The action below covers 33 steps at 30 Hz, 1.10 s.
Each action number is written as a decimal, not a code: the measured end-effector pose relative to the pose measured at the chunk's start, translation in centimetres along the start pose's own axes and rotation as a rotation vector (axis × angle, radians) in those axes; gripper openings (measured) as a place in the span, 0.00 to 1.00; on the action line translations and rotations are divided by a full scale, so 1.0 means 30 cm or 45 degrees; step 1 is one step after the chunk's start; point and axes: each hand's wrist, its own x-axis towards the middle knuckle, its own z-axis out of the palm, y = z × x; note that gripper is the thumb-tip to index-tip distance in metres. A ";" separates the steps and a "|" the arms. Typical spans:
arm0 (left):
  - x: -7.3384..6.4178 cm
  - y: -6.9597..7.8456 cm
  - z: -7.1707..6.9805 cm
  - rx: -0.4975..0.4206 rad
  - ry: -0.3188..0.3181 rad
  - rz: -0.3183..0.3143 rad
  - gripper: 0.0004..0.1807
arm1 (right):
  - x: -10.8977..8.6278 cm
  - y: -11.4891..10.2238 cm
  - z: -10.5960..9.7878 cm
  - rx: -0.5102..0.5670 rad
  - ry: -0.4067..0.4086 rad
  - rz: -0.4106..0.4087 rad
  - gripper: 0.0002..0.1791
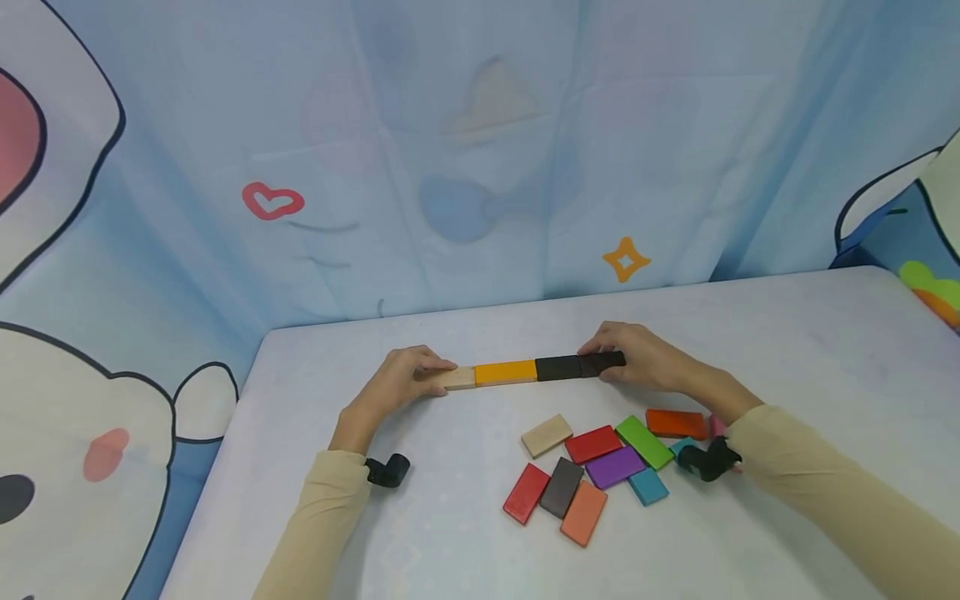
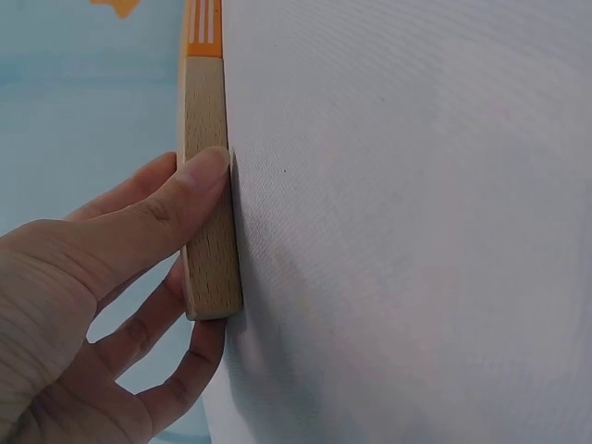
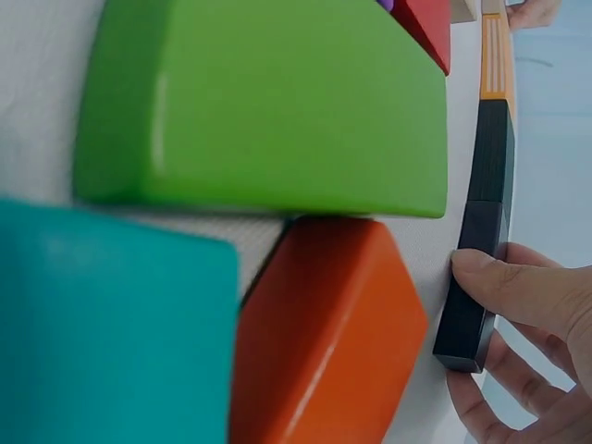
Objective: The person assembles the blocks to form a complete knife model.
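Four-sided flat blocks stand end to end in one row: a plain wooden block (image 2: 211, 231) at the left, an orange-yellow block (image 1: 506, 372) beside it, then a black block (image 1: 558, 367) and a second black block (image 3: 466, 305) at the right end. My left hand (image 1: 397, 379) pinches the wooden block between thumb and fingers. At the other end, my right hand (image 1: 641, 357) grips the last black block the same way. The left wrist view shows the thumb lying across the wood's near side.
Nearer me on the white table (image 1: 300, 533) lie loose blocks: plain wood (image 1: 547, 436), red (image 1: 526, 493), dark grey (image 1: 562, 487), salmon (image 1: 583, 514), purple (image 1: 614, 467), green (image 1: 644, 442), teal (image 1: 648, 486), orange-red (image 1: 676, 424) and others. A blue printed curtain (image 1: 487, 167) hangs behind.
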 end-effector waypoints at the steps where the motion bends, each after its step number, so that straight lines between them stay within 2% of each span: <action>1: -0.001 0.002 -0.001 -0.002 0.000 -0.001 0.20 | -0.001 0.000 -0.001 0.000 0.000 -0.001 0.21; 9: 0.002 0.017 0.001 -0.010 0.006 -0.032 0.21 | -0.003 -0.003 -0.001 -0.015 0.004 0.008 0.22; 12: 0.004 0.019 -0.002 -0.007 0.007 -0.036 0.21 | 0.005 -0.030 -0.003 -0.061 0.024 0.006 0.25; 15: 0.005 0.018 -0.005 -0.006 0.010 -0.033 0.21 | 0.022 -0.079 -0.004 -0.099 0.015 -0.043 0.26; 18: 0.006 0.015 -0.005 -0.006 0.016 -0.028 0.21 | 0.035 -0.146 0.002 -0.086 -0.071 -0.138 0.24; 20: 0.005 0.012 -0.005 -0.005 0.016 -0.029 0.21 | 0.035 -0.193 0.012 -0.052 -0.167 -0.189 0.22; 25: 0.002 0.007 -0.002 0.000 0.017 -0.025 0.21 | 0.017 -0.280 0.049 -0.014 -0.349 -0.248 0.18; 29: 0.001 0.004 -0.001 -0.005 0.013 -0.025 0.20 | 0.004 -0.296 0.082 -0.050 -0.398 -0.302 0.17; 33: -0.001 0.001 -0.002 -0.009 0.002 -0.028 0.20 | -0.003 -0.284 0.110 -0.069 -0.401 -0.330 0.17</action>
